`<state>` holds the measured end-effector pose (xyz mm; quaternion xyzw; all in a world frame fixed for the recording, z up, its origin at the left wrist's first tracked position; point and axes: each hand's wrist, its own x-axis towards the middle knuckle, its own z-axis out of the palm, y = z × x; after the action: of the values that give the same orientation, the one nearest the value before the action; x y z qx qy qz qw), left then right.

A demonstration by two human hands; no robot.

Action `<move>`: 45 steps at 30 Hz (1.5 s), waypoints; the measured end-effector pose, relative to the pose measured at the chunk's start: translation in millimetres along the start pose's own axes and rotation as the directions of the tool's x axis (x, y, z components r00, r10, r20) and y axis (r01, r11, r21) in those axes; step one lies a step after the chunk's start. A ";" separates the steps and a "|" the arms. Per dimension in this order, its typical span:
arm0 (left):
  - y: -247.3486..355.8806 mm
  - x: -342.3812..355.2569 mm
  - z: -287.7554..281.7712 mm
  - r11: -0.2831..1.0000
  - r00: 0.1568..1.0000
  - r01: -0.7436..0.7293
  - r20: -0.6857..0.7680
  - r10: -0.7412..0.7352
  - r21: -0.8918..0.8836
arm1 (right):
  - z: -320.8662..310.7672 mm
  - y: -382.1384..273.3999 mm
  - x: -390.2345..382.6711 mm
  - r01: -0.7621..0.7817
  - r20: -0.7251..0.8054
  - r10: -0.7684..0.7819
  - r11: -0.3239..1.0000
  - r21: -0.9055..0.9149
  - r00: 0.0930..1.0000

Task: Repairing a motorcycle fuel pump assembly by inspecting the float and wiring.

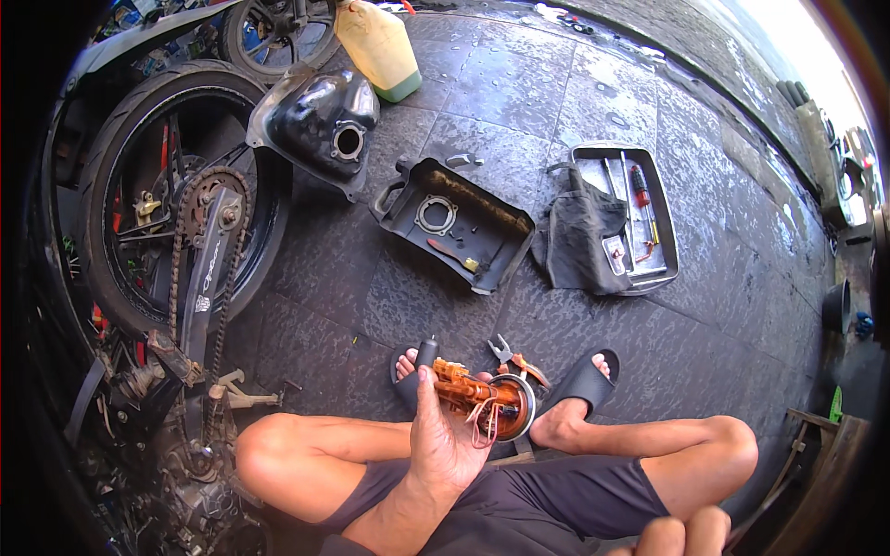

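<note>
My left hand grips an orange-brown fuel pump assembly with a round flange, thin wires and a dark cylinder at its upper left end, held above my crossed legs. My right hand shows only bent, blurred fingers at the lower right edge, away from the assembly; whether they hold anything is unclear. Behind the assembly, pliers lie on the dark tiles between my sandalled feet. A black tray farther forward holds a ring gasket and a small brush-like tool.
A motorcycle wheel with chain fills the left side, beside a metal fuel tank and yellowish jerrycan. A rimmed tool tray with dark cloth sits ahead right. A wooden structure stands at the right edge.
</note>
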<state>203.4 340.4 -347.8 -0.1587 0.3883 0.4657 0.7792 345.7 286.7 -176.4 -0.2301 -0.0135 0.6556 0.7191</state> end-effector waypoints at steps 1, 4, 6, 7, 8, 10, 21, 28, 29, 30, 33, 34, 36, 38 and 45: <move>-0.6 0.6 -3.1 1.000 0.999 0.011 -0.031 -0.011 0.000 | -13.1 0.3 4.2 0.001 -0.005 -0.002 0.995 -0.102 1.000; -0.9 0.3 -1.1 1.000 0.999 0.014 -0.038 -0.015 -0.019 | -58.2 7.4 22.7 -0.001 -0.015 -0.006 0.925 -0.381 1.000; -0.3 -0.1 -1.8 0.999 1.000 0.002 -0.017 -0.003 -0.039 | -85.1 19.0 30.1 -0.121 -0.172 0.031 0.834 -0.538 0.985; -1.4 0.8 -3.3 1.000 1.000 0.012 0.016 -0.012 -0.021 | -97.3 22.5 30.3 -0.172 -0.231 0.026 0.748 -0.641 0.973; -2.3 0.9 -4.3 1.000 0.999 0.019 0.046 -0.019 -0.001 | -94.1 25.2 29.8 -0.236 -0.293 0.014 0.631 -0.739 0.956; -5.1 0.2 -1.1 1.000 1.000 0.010 0.030 -0.009 -0.016 | -111.4 31.4 32.4 -0.043 -0.052 -0.017 0.343 -0.938 0.999; -6.5 0.6 3.3 0.979 0.998 -0.006 0.068 -0.008 0.203 | -113.2 44.6 33.6 0.135 0.134 0.023 -0.039 -0.990 0.991; -11.3 8.3 -8.4 0.928 0.943 -0.193 0.322 0.085 0.318 | -121.4 47.6 21.3 0.263 0.266 -0.012 -0.107 -0.959 0.964; -9.9 10.4 -12.8 0.929 0.942 -0.175 0.330 0.061 0.327 | -120.0 47.3 19.4 0.280 0.282 0.003 -0.128 -0.951 0.959; -9.4 14.2 -19.5 0.928 0.942 -0.176 0.330 0.061 0.329 | -116.3 46.2 18.5 0.297 0.298 0.017 -0.149 -0.943 0.955; -8.6 17.7 -23.4 0.971 0.879 -0.105 0.476 -0.010 0.214 | -96.6 34.3 19.3 0.243 0.240 0.054 -0.071 -0.967 0.969; -9.1 17.6 -21.7 0.970 0.880 -0.103 0.475 -0.013 0.219 | -94.2 31.8 20.3 0.238 0.236 0.090 -0.019 -0.971 0.968; -10.1 17.7 -19.0 0.997 0.841 -0.021 0.541 -0.020 0.068 | -94.3 29.6 20.1 0.222 0.223 0.085 0.025 -0.975 0.971; -10.2 20.8 -20.2 0.999 0.798 0.003 0.602 -0.034 0.053 | -100.7 28.7 20.9 0.206 0.211 0.081 0.066 -0.976 0.974; -7.0 14.8 -8.4 0.980 0.861 0.034 0.493 -0.129 0.196 | -108.1 29.0 31.8 0.087 0.087 -0.023 0.016 -0.996 0.996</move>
<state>209.4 340.6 -365.1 0.0229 0.2052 0.4203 0.8836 357.7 284.0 -292.1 -0.6519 -0.4941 0.4350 0.3763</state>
